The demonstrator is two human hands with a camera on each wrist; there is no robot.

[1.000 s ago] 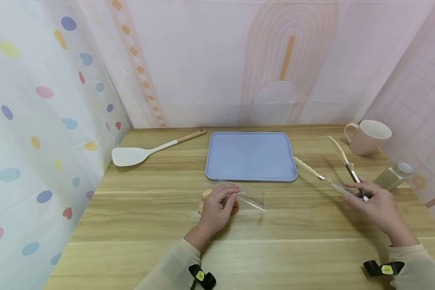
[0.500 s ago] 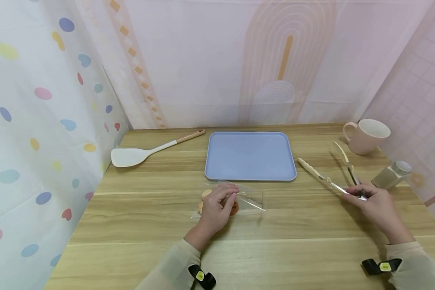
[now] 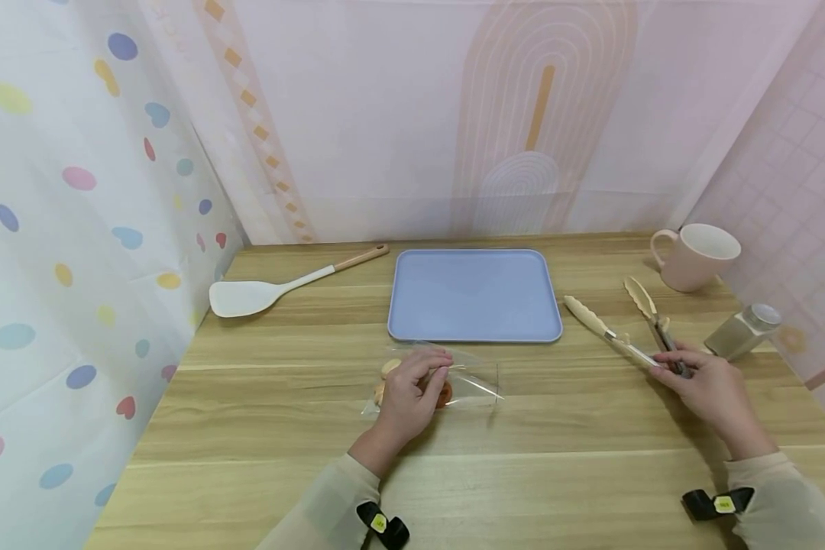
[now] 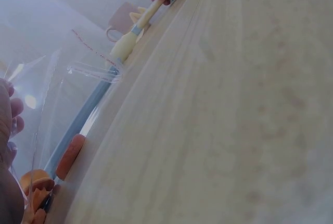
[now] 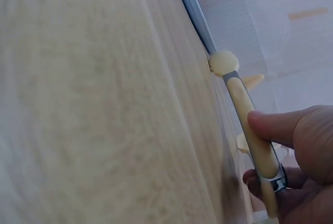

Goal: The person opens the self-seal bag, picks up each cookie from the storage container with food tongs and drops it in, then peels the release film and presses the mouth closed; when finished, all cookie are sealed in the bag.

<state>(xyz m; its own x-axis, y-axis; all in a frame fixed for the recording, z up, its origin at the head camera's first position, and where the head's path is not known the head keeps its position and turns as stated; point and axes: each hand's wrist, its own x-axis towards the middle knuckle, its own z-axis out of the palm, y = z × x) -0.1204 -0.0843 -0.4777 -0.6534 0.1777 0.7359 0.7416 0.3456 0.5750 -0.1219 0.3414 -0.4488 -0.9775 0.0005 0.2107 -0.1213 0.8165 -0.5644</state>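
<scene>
My left hand [image 3: 412,389] pinches the upper side of a clear plastic bag [image 3: 477,386] lying on the table in the head view. Inside the bag are several small food-like pieces, tan and orange-red; an orange-red piece [image 4: 71,157] shows in the left wrist view, and my fingers partly cover the rest. At the right, my right hand [image 3: 704,389] grips a pair of tongs [image 5: 250,125] near the hinge end, thumb along one arm. The cream tips of the tongs are spread apart and point toward the back, one near the tray's right corner.
A blue tray [image 3: 474,296] lies behind the bag. A white spatula [image 3: 247,298] with a wooden handle is at the back left. At the right stand a pink mug [image 3: 694,263] and a glass shaker [image 3: 741,334] with a metal lid, close to the right hand.
The tongs' tips have come lower and a little closer together, and my right hand has shifted slightly left. My left hand has stayed on the bag.
</scene>
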